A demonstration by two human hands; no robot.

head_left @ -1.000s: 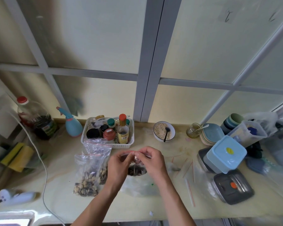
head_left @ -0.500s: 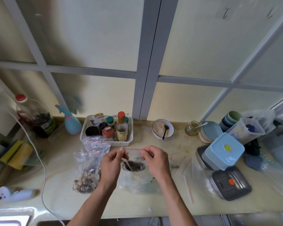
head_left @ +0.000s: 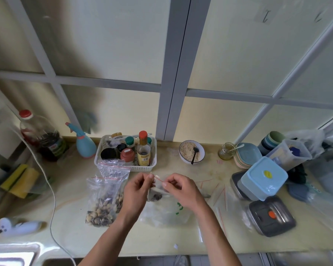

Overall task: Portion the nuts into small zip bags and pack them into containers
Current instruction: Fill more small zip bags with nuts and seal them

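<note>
— Head view: what are the hands doing?
— Left hand [head_left: 137,186] and right hand [head_left: 178,186] are both pinching the small zip bag [head_left: 158,191] of nuts above the counter [head_left: 69,204].

Countertop: non-task items observed

White basket [head_left: 153,160] of bottles at the back wall, teal spray bottle [head_left: 85,144] just left of it, large red-capped oil bottle [head_left: 40,138] farther left; bowl [head_left: 200,157] with a dark spoon [head_left: 194,155] right of the basket; small glass jar [head_left: 226,151] beside stacked plates [head_left: 247,155]; yellow sponges [head_left: 20,180] at far left
</note>
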